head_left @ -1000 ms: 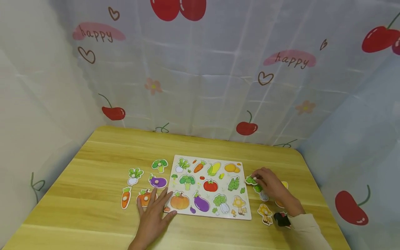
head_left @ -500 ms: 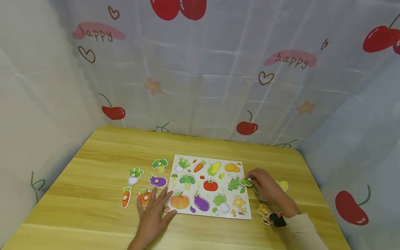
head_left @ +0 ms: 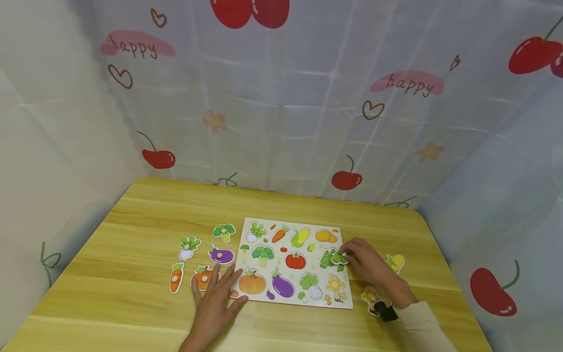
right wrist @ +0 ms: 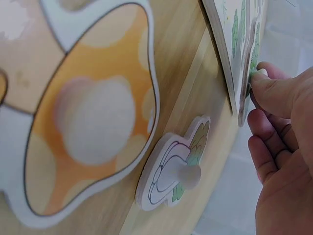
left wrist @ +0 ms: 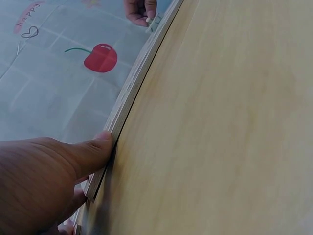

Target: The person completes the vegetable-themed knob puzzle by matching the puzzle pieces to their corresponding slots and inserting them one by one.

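Observation:
A white puzzle board (head_left: 297, 295) printed with vegetables lies mid-table. My left hand (head_left: 214, 305) rests at its lower left corner, fingers spread, partly covering a pumpkin piece (head_left: 204, 279). In the left wrist view the thumb (left wrist: 93, 154) presses against the board's edge. My right hand (head_left: 369, 264) pinches the small white knob of a green leafy vegetable piece (head_left: 337, 258) between thumb and finger. That piece is over the board's right side, partly overlapping the printed green asparagus-like picture. Viewed from the right wrist, the piece (right wrist: 255, 49) looks tilted against the board's edge.
Left of the board lie knobbed turnip (head_left: 188, 248), broccoli (head_left: 225, 232), eggplant (head_left: 224, 256) and carrot (head_left: 176, 277) pieces. To the right are corn (head_left: 397, 261) and mushroom (head_left: 369, 294) pieces, and a bok choy piece (right wrist: 168, 169). A printed curtain (head_left: 281, 146) hangs behind the table.
My right hand has carried the green vegetable piece leftward, from beside the board's right edge to over the board. The left hand stays in place.

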Demonstrator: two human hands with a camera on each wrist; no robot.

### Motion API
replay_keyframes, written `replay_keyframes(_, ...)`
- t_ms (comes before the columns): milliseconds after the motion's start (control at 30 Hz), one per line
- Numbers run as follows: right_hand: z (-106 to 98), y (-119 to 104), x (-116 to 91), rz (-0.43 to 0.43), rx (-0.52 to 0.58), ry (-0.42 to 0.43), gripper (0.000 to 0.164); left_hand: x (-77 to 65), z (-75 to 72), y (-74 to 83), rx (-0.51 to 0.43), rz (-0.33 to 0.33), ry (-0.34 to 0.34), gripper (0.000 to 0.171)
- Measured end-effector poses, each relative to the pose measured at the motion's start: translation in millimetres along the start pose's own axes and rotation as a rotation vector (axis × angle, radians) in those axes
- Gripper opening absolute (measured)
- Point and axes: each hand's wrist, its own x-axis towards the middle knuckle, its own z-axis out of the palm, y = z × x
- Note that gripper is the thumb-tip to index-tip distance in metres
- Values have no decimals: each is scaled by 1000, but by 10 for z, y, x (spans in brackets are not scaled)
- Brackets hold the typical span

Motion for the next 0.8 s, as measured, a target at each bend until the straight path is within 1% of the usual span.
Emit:
replay_keyframes(200,36,-49,28,5,8,-9,16,-3,5,2,5,1,6,62)
replay_keyframes(333,63,-84,40,-9,24,-16,17,-8,10,3,10,7,13,62)
replay_keyframes(500,92,-123,58,-19,14,-25,17,-11,15,-6,10,12,20,62)
replay_keyframes(800,110,-188,103,19,6,-88,16,-8,37,-39,5,20,30,64)
